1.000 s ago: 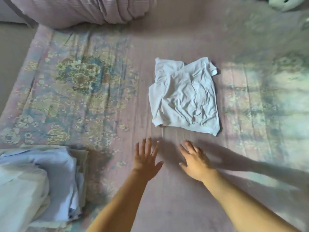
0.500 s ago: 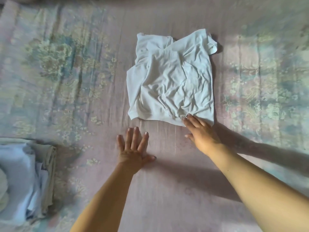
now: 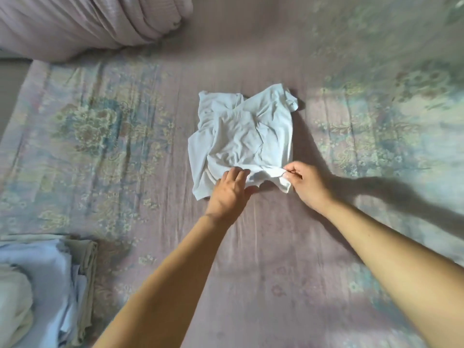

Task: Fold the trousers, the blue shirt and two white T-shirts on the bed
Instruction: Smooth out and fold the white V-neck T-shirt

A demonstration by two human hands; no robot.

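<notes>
White T-shirt [image 3: 247, 136], already partly folded and badly creased, lies mid-bed [image 3: 276, 259]. Right hand [image 3: 305, 183] pinches its near hem corner between thumb and fingers [image 3: 288, 172]; left hand [image 3: 229, 192] rests on the hem beside it with fingers [image 3: 236, 173] fairly straight, gripping nothing. Lifting by that single corner could drag the loose layers askew and undo the fold, and the creases may get locked in. Half a second ago the right fingers only touched the hem and the left hand lay flat on the sheet short of it. Folded clothes [image 3: 45, 285] sit well apart, near left.
</notes>
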